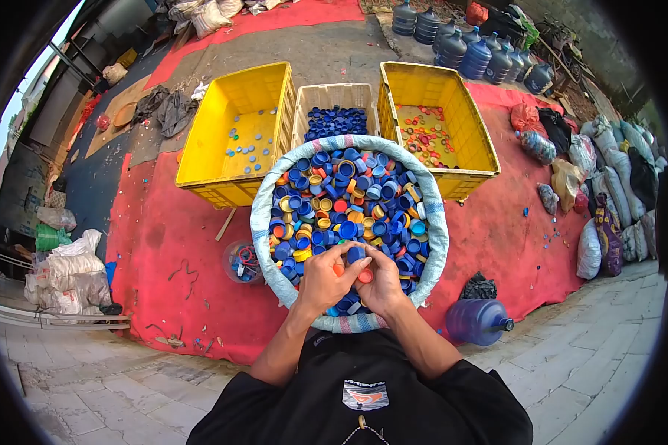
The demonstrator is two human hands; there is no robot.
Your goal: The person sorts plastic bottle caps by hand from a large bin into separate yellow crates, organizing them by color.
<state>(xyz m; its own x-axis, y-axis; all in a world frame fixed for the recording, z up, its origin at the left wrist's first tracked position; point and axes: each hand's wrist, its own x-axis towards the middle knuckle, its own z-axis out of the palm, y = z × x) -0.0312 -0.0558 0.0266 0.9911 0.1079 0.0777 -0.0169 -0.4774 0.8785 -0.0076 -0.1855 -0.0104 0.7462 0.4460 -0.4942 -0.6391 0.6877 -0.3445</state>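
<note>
Over the near part of a round sack-lined tub full of bottle caps, my two hands are close together. My left hand is closed, with a blue bottle cap at its thumb and fingers and an orange cap showing by them. Cupped beside it, my right hand holds a red-orange bottle cap against its palm and fingers. Blue, yellow, orange and red caps fill the tub around them. Part of what lies between the hands is hidden.
Beyond the tub stand a left yellow crate with a few grey-blue caps, a pale crate of dark blue caps, and a right yellow crate with red and orange caps. A water jug lies right; a small clear bucket stands left.
</note>
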